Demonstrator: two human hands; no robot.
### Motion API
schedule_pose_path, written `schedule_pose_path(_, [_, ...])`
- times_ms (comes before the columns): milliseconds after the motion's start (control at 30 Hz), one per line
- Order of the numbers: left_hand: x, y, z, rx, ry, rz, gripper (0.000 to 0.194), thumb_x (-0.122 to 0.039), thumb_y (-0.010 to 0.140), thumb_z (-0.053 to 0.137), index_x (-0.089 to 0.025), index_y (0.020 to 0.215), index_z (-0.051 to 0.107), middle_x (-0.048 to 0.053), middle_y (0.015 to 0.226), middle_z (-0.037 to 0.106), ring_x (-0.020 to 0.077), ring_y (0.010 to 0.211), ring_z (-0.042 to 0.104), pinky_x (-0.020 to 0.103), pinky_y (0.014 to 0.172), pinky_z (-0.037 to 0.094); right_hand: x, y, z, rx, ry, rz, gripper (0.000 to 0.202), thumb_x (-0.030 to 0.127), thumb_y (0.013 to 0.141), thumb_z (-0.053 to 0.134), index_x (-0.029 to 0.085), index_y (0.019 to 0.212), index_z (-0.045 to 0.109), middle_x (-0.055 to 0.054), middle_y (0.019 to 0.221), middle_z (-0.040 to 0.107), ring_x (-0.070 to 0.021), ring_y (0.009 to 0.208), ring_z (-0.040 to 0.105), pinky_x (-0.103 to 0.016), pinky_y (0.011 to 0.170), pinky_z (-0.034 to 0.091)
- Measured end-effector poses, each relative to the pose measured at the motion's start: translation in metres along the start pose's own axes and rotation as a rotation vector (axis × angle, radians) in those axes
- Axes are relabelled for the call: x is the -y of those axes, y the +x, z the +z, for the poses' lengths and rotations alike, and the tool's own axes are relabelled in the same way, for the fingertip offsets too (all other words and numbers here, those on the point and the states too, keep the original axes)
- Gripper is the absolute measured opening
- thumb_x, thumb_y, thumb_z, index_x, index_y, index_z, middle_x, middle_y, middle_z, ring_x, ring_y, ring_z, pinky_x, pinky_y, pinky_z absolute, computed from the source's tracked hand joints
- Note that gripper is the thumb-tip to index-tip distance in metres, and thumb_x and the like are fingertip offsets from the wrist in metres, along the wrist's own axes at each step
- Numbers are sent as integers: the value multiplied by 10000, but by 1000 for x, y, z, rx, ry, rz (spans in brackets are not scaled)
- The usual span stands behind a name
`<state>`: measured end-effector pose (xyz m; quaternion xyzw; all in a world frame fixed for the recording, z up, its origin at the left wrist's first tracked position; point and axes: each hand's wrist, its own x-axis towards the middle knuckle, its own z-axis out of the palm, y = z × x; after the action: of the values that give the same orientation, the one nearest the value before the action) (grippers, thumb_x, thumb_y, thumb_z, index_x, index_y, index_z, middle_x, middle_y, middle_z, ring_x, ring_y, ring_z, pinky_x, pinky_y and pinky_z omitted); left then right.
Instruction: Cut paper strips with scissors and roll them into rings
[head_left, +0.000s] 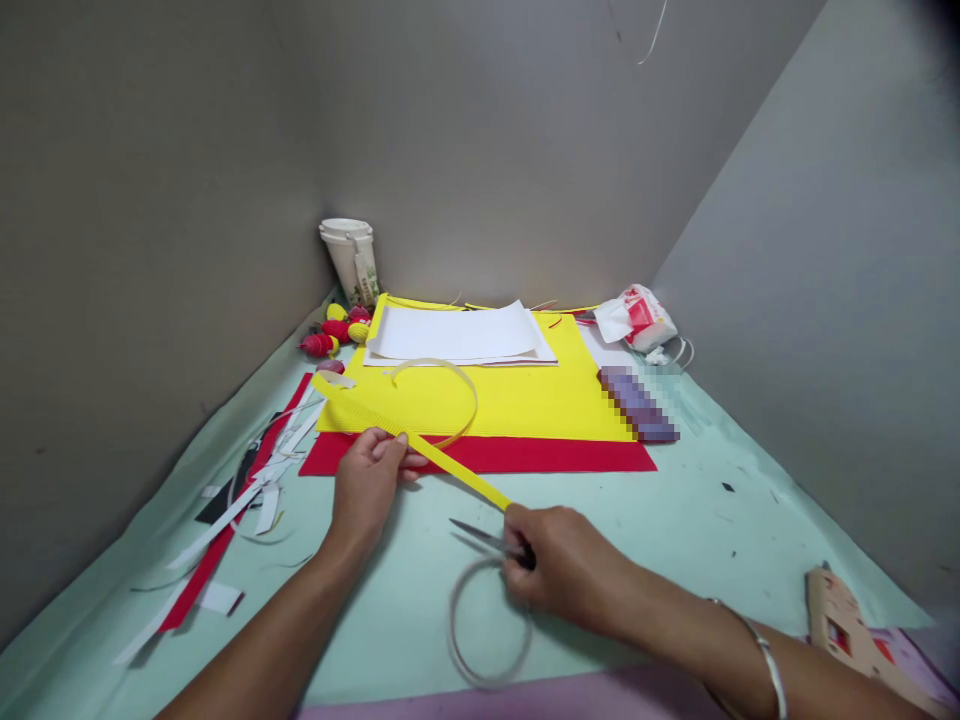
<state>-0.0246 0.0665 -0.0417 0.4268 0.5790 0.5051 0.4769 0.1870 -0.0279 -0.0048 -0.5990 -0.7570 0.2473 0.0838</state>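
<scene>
A long yellow paper strip (461,473) is stretched between my two hands above the table. My left hand (375,470) pinches it near its middle, where the part toward the far left shows fine cuts along it. The strip's right end is between the thumb and fingers of my right hand (559,560). That same hand also holds scissors (480,535), blades pointing left, handles mostly hidden in the palm. Below the scissors hangs a pale curled strip (454,620), its upper end by my right fingers. Another pale curl (472,395) arcs beyond my left hand.
Yellow sheets (525,405) lie over a red sheet (540,455), with white paper (450,335) on top. Scraps (217,550) litter the left. A cup (351,260), red-and-yellow yarn balls (322,345), a tissue pack (645,315) and a glue gun (840,620) stand around.
</scene>
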Motion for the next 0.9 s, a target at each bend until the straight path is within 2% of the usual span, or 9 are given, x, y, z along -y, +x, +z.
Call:
schedule_pose_path(67, [1, 1, 0, 3, -2, 3, 208, -349, 747, 652, -187, 806, 534, -3, 640, 680, 159, 578, 667, 224, 494, 513, -16, 15, -21, -106, 131, 33, 66, 237, 745, 543, 213, 724, 485, 46, 631, 584, -99, 551, 487, -193, 496, 286])
schedule_pose_path(233, [1, 1, 1, 15, -2, -4, 192, -329, 752, 646, -182, 803, 533, -6, 623, 673, 154, 579, 663, 222, 505, 516, -78, 74, -71, -506, 123, 299, 171, 296, 668, 633, 211, 641, 487, 50, 546, 533, -114, 509, 449, -225, 483, 272])
schedule_pose_path(333, [-1, 1, 1, 4, -20, -9, 177, -301, 752, 646, -179, 803, 527, -10, 616, 666, 149, 583, 662, 214, 506, 512, -100, 94, -71, -588, 131, 349, 202, 328, 686, 641, 211, 653, 480, 9, 604, 583, -147, 559, 503, -245, 509, 306])
schedule_pose_path(467, [-2, 3, 0, 0, -44, -21, 192, -272, 741, 653, -175, 860, 537, -10, 642, 670, 156, 586, 663, 235, 509, 526, -94, 91, -47, -682, 356, 255, 241, 435, 794, 577, 221, 772, 468, -32, 752, 665, -159, 608, 571, -258, 551, 387])
schedule_pose_path(500, [-2, 3, -1, 4, -44, -25, 200, -264, 739, 655, -172, 876, 542, -8, 649, 671, 159, 593, 666, 241, 516, 531, -88, 88, -39, -623, 520, 189, 259, 457, 802, 578, 223, 796, 468, -34, 773, 678, -151, 585, 575, -259, 548, 409])
schedule_pose_path(567, [-3, 5, -2, 5, -45, -32, 208, -254, 733, 661, -166, 884, 550, 0, 670, 677, 163, 619, 673, 245, 535, 538, -77, 83, -25, -336, 849, 93, 305, 491, 789, 609, 213, 826, 489, -46, 774, 690, -133, 513, 559, -259, 504, 425])
schedule_pose_path(667, [-2, 7, -3, -2, -59, -27, 214, -254, 722, 675, -159, 871, 553, 16, 713, 689, 160, 646, 676, 238, 552, 538, -63, 79, -9, 77, 1035, 62, 338, 482, 765, 661, 164, 833, 569, -61, 708, 682, -100, 453, 520, -224, 438, 387])
schedule_pose_path(733, [-2, 8, -4, -11, -73, -20, 232, -254, 717, 682, -158, 883, 552, 17, 719, 691, 157, 643, 673, 234, 554, 535, -55, 76, -3, 172, 1036, 53, 337, 470, 772, 666, 144, 831, 602, -46, 654, 663, -82, 433, 495, -208, 426, 367])
schedule_pose_path(900, [-7, 9, -2, -43, -76, -34, 297, -245, 716, 687, -162, 965, 549, -4, 646, 675, 141, 582, 653, 234, 567, 534, -34, 68, -1, 196, 849, 45, 312, 401, 641, 793, 175, 751, 607, 9, 625, 629, -109, 532, 551, -211, 487, 406])
